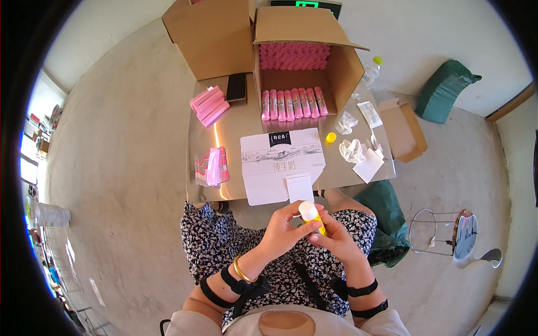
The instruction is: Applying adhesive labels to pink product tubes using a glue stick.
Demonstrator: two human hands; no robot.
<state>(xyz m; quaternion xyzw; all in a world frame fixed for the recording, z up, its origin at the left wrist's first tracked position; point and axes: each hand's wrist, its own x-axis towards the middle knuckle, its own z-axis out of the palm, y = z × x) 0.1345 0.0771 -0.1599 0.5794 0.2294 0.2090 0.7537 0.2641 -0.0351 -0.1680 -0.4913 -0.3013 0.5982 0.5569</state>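
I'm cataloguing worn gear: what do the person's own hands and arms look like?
The left hand and right hand wear no gloves. The left forearm has a shiny golden bangle and two black straps; the right forearm has two black bands. Both pale fabric sleeves are short.

On our worktop (231,131), a dark phone (237,87) lies near the far left corner, and crumpled tissues (351,151) sit toward the right edge. By the far right corner we see a clear bottle (370,74). Past the right edge we have an open shallow cardboard box (399,124), a green sack (446,92) by the wall, another green sack (386,215) below the near right corner, and a metal-legged stool (466,236).
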